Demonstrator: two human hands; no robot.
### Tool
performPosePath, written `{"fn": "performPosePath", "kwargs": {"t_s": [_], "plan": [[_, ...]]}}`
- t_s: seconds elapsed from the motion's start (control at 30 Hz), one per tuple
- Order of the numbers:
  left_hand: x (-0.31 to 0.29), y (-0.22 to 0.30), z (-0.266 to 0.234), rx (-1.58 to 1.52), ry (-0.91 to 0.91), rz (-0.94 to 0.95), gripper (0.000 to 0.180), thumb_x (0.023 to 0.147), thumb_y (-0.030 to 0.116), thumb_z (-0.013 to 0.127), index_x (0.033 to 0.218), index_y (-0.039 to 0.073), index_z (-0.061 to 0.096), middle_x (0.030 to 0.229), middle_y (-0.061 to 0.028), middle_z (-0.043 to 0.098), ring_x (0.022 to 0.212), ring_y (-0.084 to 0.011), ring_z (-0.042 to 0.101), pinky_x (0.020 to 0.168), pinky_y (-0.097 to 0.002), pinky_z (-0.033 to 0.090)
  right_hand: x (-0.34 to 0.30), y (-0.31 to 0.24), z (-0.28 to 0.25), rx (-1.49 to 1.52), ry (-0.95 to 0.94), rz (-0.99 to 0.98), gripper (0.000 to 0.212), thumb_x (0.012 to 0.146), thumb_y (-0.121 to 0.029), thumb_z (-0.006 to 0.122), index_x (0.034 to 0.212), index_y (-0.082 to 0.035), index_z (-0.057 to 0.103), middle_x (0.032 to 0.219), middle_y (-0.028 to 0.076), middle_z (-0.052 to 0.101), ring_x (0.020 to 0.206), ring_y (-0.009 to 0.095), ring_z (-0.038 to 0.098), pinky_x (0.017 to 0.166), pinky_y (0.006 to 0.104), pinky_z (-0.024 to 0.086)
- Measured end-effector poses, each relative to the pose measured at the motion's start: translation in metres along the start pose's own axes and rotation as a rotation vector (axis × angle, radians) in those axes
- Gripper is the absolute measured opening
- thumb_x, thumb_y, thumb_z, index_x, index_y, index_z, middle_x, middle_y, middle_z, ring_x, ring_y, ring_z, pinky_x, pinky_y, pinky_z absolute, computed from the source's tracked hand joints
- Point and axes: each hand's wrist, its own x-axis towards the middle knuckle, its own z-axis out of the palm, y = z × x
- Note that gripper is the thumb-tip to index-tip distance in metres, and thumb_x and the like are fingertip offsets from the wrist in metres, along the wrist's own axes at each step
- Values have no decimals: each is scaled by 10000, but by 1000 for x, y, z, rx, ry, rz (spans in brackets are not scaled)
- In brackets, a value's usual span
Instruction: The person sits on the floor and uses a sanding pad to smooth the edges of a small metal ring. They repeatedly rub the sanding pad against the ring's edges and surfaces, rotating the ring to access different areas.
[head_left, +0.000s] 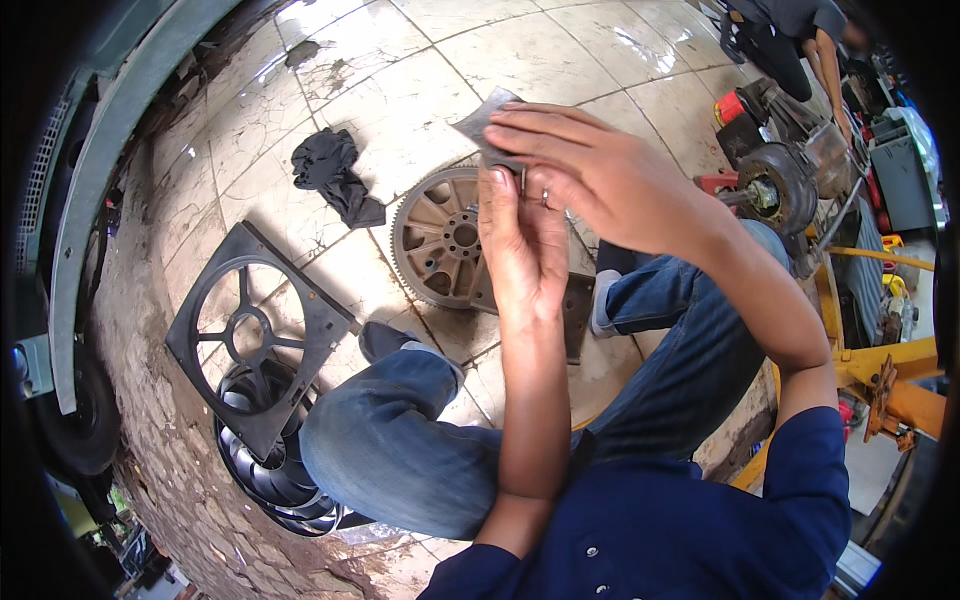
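My left hand [522,245] is raised in front of me, palm toward me, with its fingertips on a small grey sheet, like sandpaper [480,124]. My right hand [590,170] lies across the top of the left and pinches the same sheet at its lower right. A ring shows on one finger. Below the hands, on the tiled floor, lies a round toothed metal wheel with spokes [436,238], partly hidden by my left hand. A dark flat metal plate [575,315] lies next to it.
A black square fan shroud [252,335] rests on a black fan [275,470] at the left. A black rag [335,175] lies on the tiles. Engine parts [775,180] and a yellow stand [880,370] are at the right. Another person [800,30] crouches top right. A vehicle's body edge [95,200] curves along the left.
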Motion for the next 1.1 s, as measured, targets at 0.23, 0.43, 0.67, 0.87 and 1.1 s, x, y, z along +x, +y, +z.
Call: {"fn": "performPosePath", "kwargs": {"t_s": [0.23,0.43,0.67,0.87,1.1], "plan": [[-1,11,7,46,-158,122,364,968,304,601,1212,36,571,1214,-110,607,1093,-177,588,1076,-419,420,15,0,-19,272,76,179,329,983,-130,477,1278,-37,590,1306,132,594,1239,293,538,1014,372,453],[2,11,7,154,-222,192,416,1002,272,544,1315,7,476,1251,-86,569,1173,-173,534,1108,-475,368,14,0,-21,200,-10,74,336,979,-128,491,1287,-34,584,1313,138,587,1247,300,533,1035,385,440],[-5,4,3,27,-42,93,437,1008,214,533,1400,52,425,1360,-82,513,1225,-163,505,1089,-332,399,13,-4,-6,-68,-19,-257,394,910,-174,606,1292,-82,590,1343,66,569,1285,216,496,1059,350,433],[4,-11,-2,155,-37,147,420,990,113,553,1376,9,423,1307,-97,542,1139,-135,562,980,-278,483,-1,14,3,39,25,-160,377,921,-197,594,1274,-64,599,1320,62,589,1282,229,499,1074,350,416],[2,-20,17,336,-6,190,331,979,53,548,1285,1,431,1236,-106,554,1131,-149,559,979,-309,482,-14,18,-20,-3,-30,-104,355,990,-225,486,1277,-47,593,1314,102,592,1272,255,507,1084,356,404]]}}
